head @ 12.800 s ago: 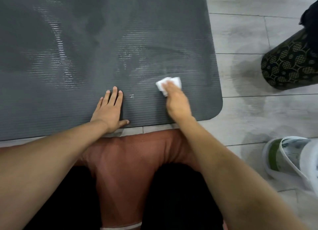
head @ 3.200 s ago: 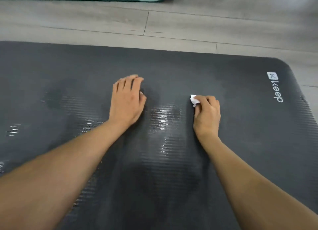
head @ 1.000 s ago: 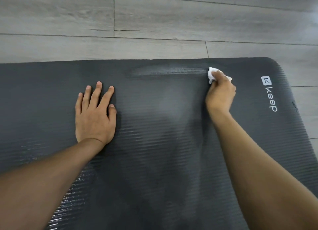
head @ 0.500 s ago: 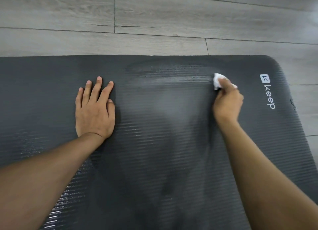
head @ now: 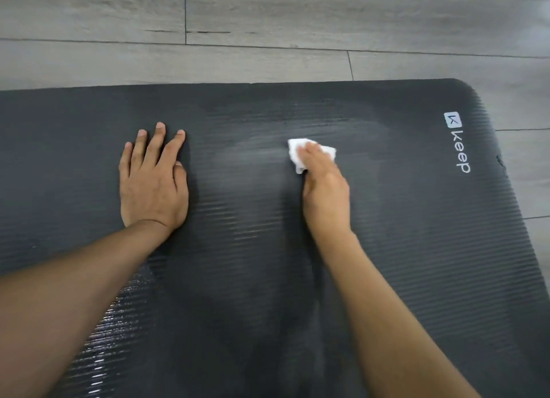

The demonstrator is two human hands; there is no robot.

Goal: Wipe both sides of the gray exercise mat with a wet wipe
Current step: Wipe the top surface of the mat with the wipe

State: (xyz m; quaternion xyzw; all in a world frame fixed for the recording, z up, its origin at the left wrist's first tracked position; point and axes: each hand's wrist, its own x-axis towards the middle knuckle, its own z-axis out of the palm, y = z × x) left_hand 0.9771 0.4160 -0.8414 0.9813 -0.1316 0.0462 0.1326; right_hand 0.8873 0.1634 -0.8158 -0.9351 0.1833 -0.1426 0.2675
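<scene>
The gray ribbed exercise mat (head: 416,249) lies flat on the floor and fills most of the view, with a white "Keep" logo near its far right corner. My left hand (head: 153,177) rests flat on the mat, fingers straight and slightly spread. My right hand (head: 324,186) holds a crumpled white wet wipe (head: 296,153) against the mat near its far edge, fingers curled over it. Damp streaks show on the mat to the left of the wipe and above it.
Gray wood-look floor planks (head: 268,25) lie beyond the mat's far edge and to its right. Shiny wet patches glint on the mat near my left forearm.
My right hand has slid the wipe leftward and slightly toward me along the far part of the mat, away from the logo. My left hand has stayed put.
</scene>
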